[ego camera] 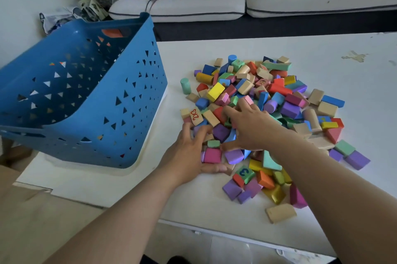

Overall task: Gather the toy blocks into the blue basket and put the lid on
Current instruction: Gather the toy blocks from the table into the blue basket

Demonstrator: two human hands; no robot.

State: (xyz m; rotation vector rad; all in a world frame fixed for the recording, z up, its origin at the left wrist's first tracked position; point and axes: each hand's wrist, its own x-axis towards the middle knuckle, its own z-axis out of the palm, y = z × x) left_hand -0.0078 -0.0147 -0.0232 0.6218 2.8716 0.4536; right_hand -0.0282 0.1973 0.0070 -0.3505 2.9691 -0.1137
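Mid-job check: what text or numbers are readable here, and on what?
"2x3": red, on a plain wooden block at the left edge of the pile.
"3": on a green block, near side of the pile.
Marks on other blocks: too blurred to read.
Blue basket: none.

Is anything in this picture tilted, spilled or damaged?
Yes. The blue basket stands tilted at the left edge of the white table, the toy blocks lie spilled in a heap, and a chipped patch shows far right.
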